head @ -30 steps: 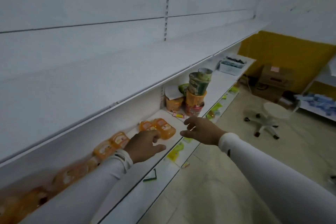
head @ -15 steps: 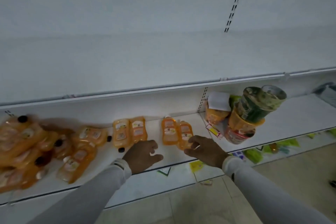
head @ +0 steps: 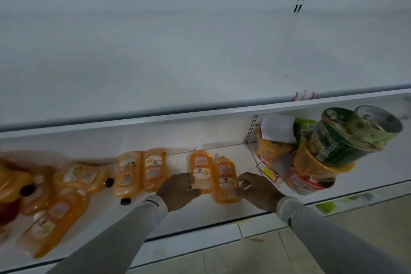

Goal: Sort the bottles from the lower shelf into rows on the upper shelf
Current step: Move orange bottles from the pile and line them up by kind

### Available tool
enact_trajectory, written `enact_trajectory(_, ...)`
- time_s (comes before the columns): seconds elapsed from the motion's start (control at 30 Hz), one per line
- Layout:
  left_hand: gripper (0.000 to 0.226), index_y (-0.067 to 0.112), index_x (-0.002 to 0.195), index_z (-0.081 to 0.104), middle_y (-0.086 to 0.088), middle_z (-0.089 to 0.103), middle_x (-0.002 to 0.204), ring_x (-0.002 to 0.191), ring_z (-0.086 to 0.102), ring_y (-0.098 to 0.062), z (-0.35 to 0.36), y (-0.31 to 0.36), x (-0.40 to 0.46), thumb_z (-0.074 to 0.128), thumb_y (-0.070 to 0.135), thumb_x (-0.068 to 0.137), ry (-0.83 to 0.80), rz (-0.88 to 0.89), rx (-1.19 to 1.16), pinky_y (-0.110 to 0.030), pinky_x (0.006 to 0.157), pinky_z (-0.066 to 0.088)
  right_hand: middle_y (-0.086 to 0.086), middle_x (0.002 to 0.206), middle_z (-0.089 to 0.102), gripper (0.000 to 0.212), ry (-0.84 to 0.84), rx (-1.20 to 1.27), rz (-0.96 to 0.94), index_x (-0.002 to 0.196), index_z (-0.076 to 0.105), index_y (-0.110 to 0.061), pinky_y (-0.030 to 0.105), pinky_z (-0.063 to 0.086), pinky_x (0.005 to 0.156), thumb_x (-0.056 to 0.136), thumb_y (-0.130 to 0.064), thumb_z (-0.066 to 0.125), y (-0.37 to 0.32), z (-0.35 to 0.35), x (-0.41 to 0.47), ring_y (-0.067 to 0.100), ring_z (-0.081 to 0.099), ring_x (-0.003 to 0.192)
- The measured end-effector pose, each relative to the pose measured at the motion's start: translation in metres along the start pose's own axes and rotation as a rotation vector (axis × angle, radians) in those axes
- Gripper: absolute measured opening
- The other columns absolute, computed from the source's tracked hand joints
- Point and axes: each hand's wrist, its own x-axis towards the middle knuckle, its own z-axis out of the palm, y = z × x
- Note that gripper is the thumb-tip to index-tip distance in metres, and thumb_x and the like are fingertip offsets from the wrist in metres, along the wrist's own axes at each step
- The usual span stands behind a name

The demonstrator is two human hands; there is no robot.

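Several flat orange bottles lie on the white lower shelf [head: 206, 216]. Two lie side by side in the middle: the left bottle [head: 200, 168] and the right bottle [head: 225, 179]. My left hand [head: 178, 191] has its curled fingers and thumb on the near end of the left bottle. My right hand [head: 259, 189] has its thumb on the right bottle's near end and its fingers curled at its right edge. Another pair of bottles [head: 140, 171] lies further left, and a blurred heap of bottles [head: 44, 196] lies at the far left. The upper shelf [head: 200, 69] holds nothing.
A leaning stack of instant-noodle cups [head: 329, 151] stands on the lower shelf just right of my right hand, with a small orange packet [head: 270, 151] behind it. Price-tag strips run along the shelf's front edge. Tiled floor [head: 333, 240] lies below at the right.
The view has swung to face the shelves. Both hands have moved forward from the shelf edge onto the two middle bottles.
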Motion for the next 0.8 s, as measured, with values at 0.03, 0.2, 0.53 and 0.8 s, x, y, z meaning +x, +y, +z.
enact_trajectory(0.03,0.042,0.015,0.117,0.059,-0.001,0.066,0.11,0.098,0.063,-0.019,0.004,0.0,0.008,0.063,0.046,0.088,0.008,-0.019,-0.013,-0.027,0.086,0.05,-0.004,0.106,0.06,0.053,0.005,0.002,0.002,0.121,0.056,-0.02,0.033,0.05,0.09,0.084,-0.057,0.066,0.005,0.001,0.01,0.018,0.061,0.1)
enact_trajectory(0.2,0.046,0.016,0.123,0.054,-0.003,0.063,0.12,0.105,0.061,-0.021,0.03,-0.004,0.041,0.06,0.047,0.089,0.081,-0.13,-0.003,-0.033,0.093,0.051,-0.009,0.104,0.059,0.049,-0.013,0.048,-0.027,0.113,0.052,-0.028,0.024,0.045,0.08,0.081,-0.062,0.067,0.025,0.016,0.053,0.012,0.059,0.096)
enact_trajectory(0.53,0.062,0.019,0.131,0.044,-0.004,0.064,0.12,0.103,0.064,-0.022,0.072,-0.014,0.057,0.065,0.052,0.083,0.205,-0.298,-0.156,-0.036,0.091,0.055,-0.01,0.107,0.065,0.044,-0.088,0.172,-0.065,0.111,0.055,-0.03,0.019,0.051,0.079,0.078,-0.05,0.076,0.059,0.034,0.087,0.009,0.064,0.096)
enact_trajectory(0.8,0.07,0.018,0.121,0.05,-0.001,0.062,0.117,0.103,0.064,-0.023,0.076,-0.021,0.09,0.078,0.056,0.068,0.196,-0.397,-0.441,-0.038,0.088,0.055,-0.006,0.104,0.074,0.049,-0.146,0.439,-0.061,0.113,0.069,-0.024,0.036,0.056,0.093,0.072,-0.045,0.083,0.058,0.049,0.108,0.011,0.07,0.097)
